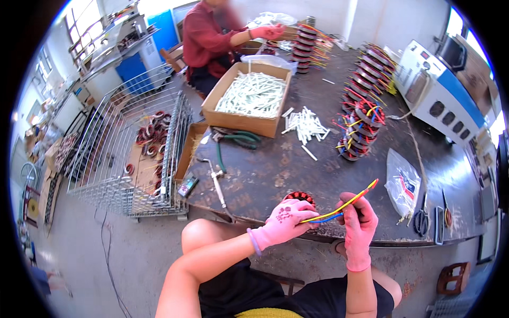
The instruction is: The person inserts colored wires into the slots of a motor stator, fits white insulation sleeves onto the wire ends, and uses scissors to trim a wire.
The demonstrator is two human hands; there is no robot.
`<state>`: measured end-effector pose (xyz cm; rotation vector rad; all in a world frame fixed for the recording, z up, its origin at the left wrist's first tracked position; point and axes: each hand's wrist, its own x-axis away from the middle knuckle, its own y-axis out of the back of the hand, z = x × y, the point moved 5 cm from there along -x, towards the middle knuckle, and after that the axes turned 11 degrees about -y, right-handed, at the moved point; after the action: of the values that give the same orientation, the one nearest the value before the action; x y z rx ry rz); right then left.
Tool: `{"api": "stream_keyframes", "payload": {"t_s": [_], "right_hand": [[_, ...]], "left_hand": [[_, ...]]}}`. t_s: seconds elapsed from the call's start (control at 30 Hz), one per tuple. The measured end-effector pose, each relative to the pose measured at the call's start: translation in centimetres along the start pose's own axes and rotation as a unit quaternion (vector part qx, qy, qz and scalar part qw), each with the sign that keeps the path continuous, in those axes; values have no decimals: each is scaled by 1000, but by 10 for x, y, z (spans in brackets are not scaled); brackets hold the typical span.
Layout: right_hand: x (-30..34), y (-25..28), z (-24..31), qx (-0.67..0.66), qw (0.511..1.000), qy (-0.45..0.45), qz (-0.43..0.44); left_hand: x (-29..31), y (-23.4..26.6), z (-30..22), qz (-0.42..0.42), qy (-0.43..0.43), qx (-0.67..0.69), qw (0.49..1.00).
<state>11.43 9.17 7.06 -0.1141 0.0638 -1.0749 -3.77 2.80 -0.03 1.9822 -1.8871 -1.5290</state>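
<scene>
Tabletop (260,177) lies open before the hands (284,219) — farther off, carton (241,123) and coil stacks (366,130) block.

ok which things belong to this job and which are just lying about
Job:
round red and black coil by pink-gloved left hand
thin yellow and blue wires in pink-gloved right hand
probably short white tubes

Seemingly lying about:
green-handled pliers
dark-handled scissors
</scene>
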Motion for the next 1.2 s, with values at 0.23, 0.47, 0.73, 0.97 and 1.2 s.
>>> {"api": "stream_keyframes", "payload": {"t_s": [0.23,0.47,0.73,0.97,1.2], "right_hand": [[-12,11,74,-3,997,79,-22],[-143,-39,80,95,992,72,42],[-363,-185,-49,684,685,216,127],[-382,-249,-81,777,551,257,160],[-383,-229,-53,703,679,124,173]], "left_hand": [[-16,-4,-6,17,17,41,999],[-8,7,-3,-37,57,107,992],[-8,-10,5,-5,86,186,979],[0,-2,5,-30,111,183,976],[-6,-1,4,-11,121,179,976]]}}
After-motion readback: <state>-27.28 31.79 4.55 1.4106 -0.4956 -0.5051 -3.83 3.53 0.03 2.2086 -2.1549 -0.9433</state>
